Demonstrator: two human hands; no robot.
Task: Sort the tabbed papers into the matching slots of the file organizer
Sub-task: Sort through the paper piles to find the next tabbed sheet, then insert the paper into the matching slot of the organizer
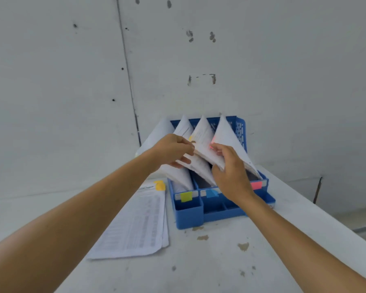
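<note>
A blue file organizer [188,216] stands on the white table against the wall. Its front carries a yellow label [186,196], a blue label [212,193] and a pink label [256,185]. Several paper bundles lean in its slots. My left hand [173,150] pinches the papers [184,132] of the yellow slot, with a yellow tab showing beside the fingers. My right hand [230,172] grips the front edge of the papers [203,134] in the middle slot; a pink tab [212,144] shows at my fingertips. A flat stack of printed papers [140,225] with a yellow tab [160,185] lies left of the organizer.
The grey-white wall [72,102] rises right behind the organizer. The table edge [317,210] runs diagonally on the right. Brown stains [243,246] mark the tabletop in front of the organizer.
</note>
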